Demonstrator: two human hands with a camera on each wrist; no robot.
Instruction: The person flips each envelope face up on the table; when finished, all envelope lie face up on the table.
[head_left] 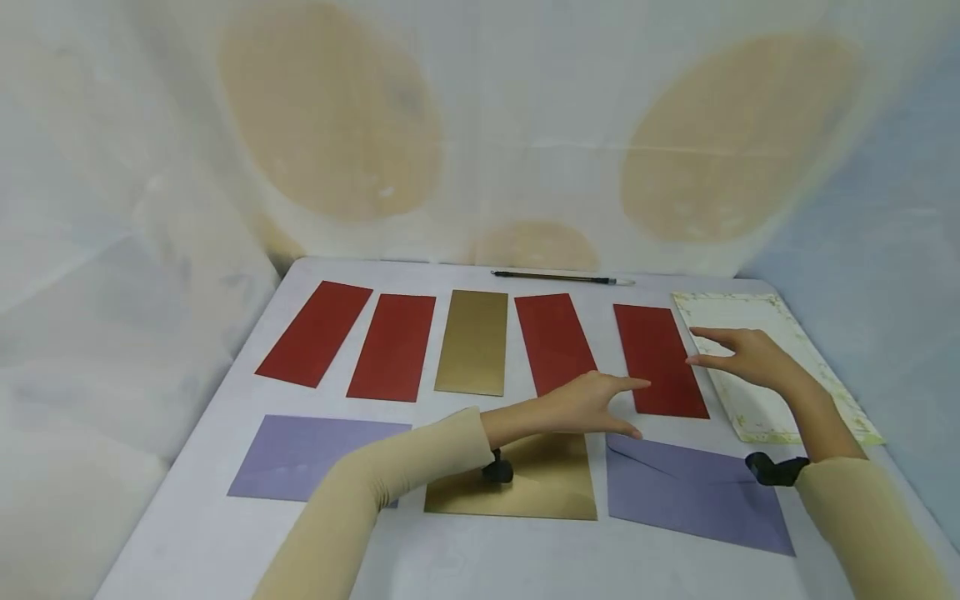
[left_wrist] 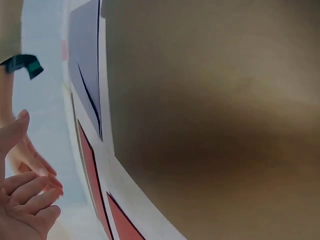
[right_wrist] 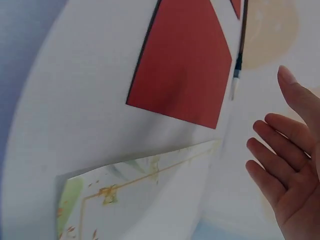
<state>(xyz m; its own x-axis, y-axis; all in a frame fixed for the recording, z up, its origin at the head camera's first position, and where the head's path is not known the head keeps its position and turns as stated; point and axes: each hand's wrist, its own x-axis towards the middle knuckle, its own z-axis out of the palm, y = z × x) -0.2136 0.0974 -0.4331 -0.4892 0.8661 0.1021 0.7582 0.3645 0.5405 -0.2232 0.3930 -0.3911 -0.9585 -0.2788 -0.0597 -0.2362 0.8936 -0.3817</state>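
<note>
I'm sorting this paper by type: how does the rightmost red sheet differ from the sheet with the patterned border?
The red sheet looks plain, while the bordered sheet is pale with a yellowish-green patterned edge. The red sheet is narrower; the bordered sheet is broader. In the head view, the bordered sheet lies to the right of the red sheet. Both lie on the white table.
</note>
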